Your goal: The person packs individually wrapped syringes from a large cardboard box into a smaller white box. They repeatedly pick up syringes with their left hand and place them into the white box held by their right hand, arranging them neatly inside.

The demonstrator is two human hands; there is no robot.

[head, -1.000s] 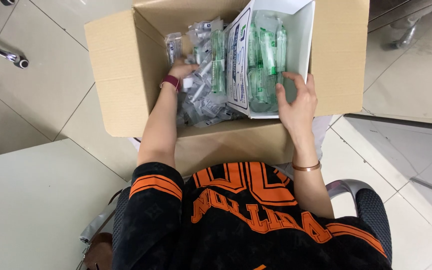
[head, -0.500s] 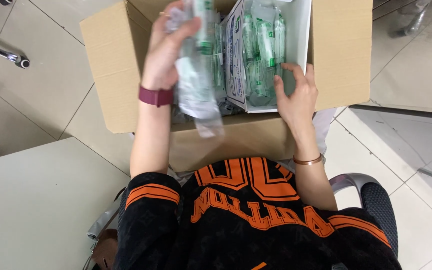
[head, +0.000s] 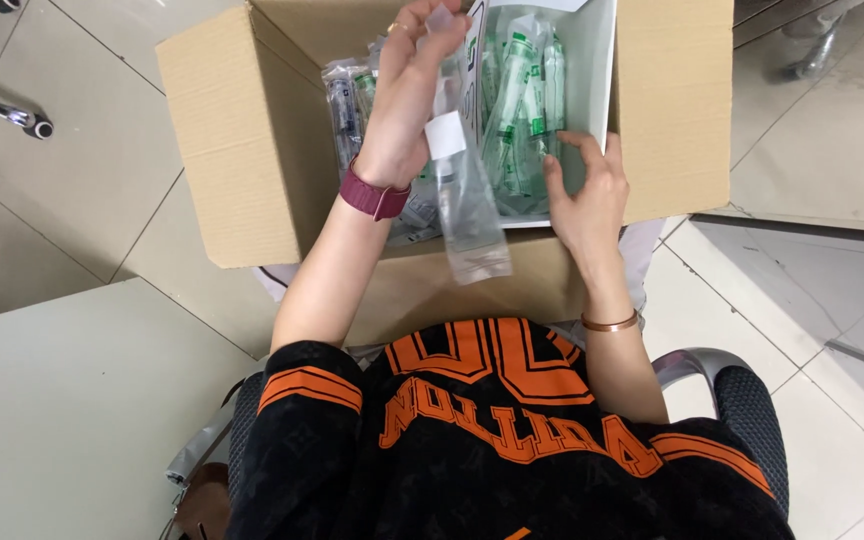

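My left hand is raised over the open cardboard box and grips a bunch of clear plastic packets that hang down over the box's near wall. A dark red watch band sits on that wrist. My right hand rests on the near edge of a white inner carton, fingers spread against it. The carton stands tilted inside the big box and is filled with several clear packets with green parts. More loose packets lie in the box behind my left hand.
The cardboard box sits on my lap above a chair with a grey armrest. A pale tabletop lies at lower left. Tiled floor surrounds the box, with chair legs and casters at upper left.
My left hand has lifted a bunch of packets out of the box and carried them right, toward the white carton. My right hand stays on the carton.
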